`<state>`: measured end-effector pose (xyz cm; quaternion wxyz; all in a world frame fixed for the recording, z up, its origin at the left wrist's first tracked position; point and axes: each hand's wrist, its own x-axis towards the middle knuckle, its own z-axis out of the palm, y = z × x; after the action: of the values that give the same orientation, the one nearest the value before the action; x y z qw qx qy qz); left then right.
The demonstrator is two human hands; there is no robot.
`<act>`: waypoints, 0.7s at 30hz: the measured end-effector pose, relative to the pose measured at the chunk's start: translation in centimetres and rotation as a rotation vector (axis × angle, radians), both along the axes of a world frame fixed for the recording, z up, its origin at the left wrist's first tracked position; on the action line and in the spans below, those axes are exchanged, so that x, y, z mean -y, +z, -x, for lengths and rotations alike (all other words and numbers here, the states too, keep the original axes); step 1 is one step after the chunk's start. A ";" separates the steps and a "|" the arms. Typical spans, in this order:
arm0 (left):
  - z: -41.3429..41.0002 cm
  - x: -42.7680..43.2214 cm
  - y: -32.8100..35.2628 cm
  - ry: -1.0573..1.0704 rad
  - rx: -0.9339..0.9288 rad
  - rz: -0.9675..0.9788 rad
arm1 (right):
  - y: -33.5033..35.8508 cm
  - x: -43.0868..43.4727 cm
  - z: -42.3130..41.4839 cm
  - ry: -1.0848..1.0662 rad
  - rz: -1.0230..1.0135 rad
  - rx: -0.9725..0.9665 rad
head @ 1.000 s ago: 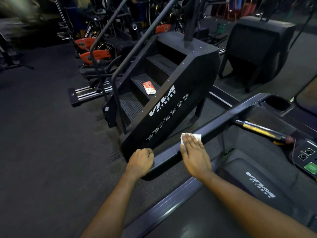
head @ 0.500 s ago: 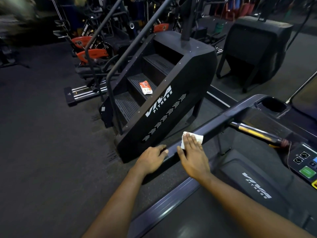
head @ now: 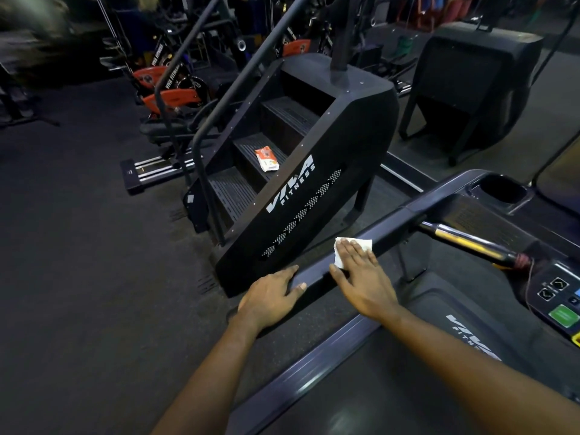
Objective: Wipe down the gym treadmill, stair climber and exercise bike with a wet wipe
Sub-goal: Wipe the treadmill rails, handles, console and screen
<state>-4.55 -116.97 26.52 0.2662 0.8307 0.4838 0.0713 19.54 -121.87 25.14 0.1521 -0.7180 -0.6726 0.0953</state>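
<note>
beside the treadmill rail [head: 405,216], stair climber [head: 354,120] holds wipe packet [head: 266,158].

The left hand [head: 270,298], right hand [head: 365,279] and both forearms [head: 207,365] are bare.

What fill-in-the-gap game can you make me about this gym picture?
The right hand presses a ____ wet wipe flat on the treadmill's dark grey handrail.
The orange-and-white wipes packet lies on a ____ of the black stair climber.
The big square console button is ____.
Missing words: white; step; green.
</note>
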 end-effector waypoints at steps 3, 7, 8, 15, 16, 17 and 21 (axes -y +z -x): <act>0.0 0.0 0.1 -0.010 -0.016 -0.004 | 0.4 -0.6 -1.3 -0.143 -0.019 -0.020; -0.3 -0.1 0.1 0.028 -0.018 -0.006 | -0.6 0.9 2.3 0.050 -0.023 -0.035; -0.3 0.0 0.1 0.025 -0.025 -0.011 | -1.0 1.5 2.1 0.105 -0.036 0.003; -0.3 0.2 0.2 0.020 -0.046 -0.042 | 0.6 -2.1 -1.0 -0.210 -0.027 -0.070; -0.3 0.2 0.2 0.021 -0.048 -0.039 | 0.1 -1.2 0.8 -0.152 -0.050 -0.079; -0.4 0.2 0.2 0.023 -0.048 -0.040 | -0.6 0.2 2.4 -0.061 -0.069 -0.060; -0.3 0.1 0.2 0.019 -0.044 -0.047 | -1.0 0.6 -0.1 0.027 -0.093 0.037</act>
<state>-4.29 -117.09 26.74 0.2353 0.8335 0.4955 0.0667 19.62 -122.52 24.15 0.1717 -0.7024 -0.6887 0.0528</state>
